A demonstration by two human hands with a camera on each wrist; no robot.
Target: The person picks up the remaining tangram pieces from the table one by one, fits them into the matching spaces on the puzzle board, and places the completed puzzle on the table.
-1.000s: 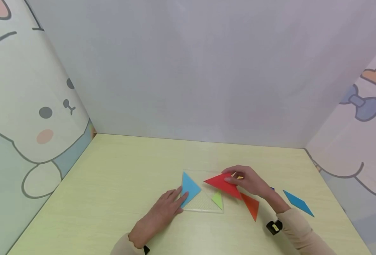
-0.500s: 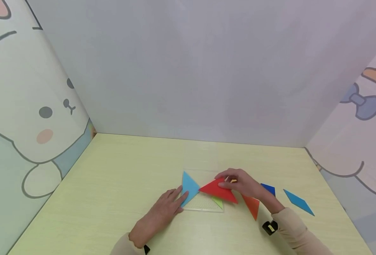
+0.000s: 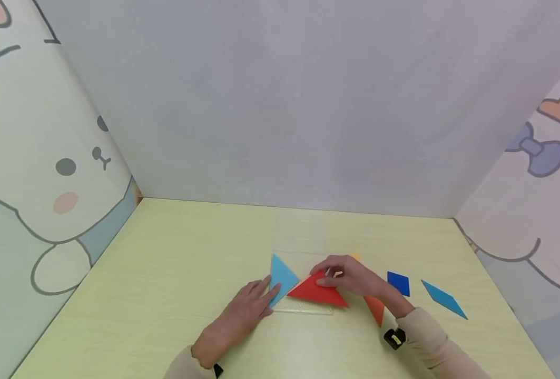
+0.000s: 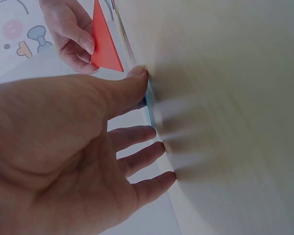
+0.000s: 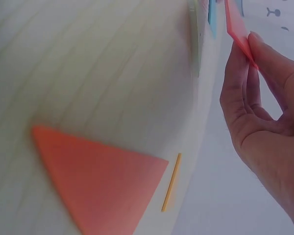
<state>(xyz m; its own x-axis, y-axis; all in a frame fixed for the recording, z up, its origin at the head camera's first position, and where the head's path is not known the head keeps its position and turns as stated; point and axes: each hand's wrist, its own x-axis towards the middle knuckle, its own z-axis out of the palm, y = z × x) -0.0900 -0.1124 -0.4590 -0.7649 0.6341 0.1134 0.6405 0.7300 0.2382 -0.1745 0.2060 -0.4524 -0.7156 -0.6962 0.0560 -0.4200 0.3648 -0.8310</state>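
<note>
From afar I watched the right hand [image 3: 348, 272] pinch the red triangle [image 3: 320, 296] above the tray's [image 3: 303, 313] four o'clock, the left hand [image 3: 245, 310] resting loosely on the light-blue triangle [image 3: 282, 279] in at nine, leaving orange triangle [image 3: 375, 309], yellow piece [image 3: 356, 256], blue square [image 3: 398, 283] and parallelogram [image 3: 444, 299] outside, around three.

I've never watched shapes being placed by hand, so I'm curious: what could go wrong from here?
The right hand pinches the red triangle near one corner, so it might tilt or slip. It is close to the blue triangle and could knock it askew, though the left hand touches that piece. The right arm, above the orange triangle, might brush it if lowered.
</note>
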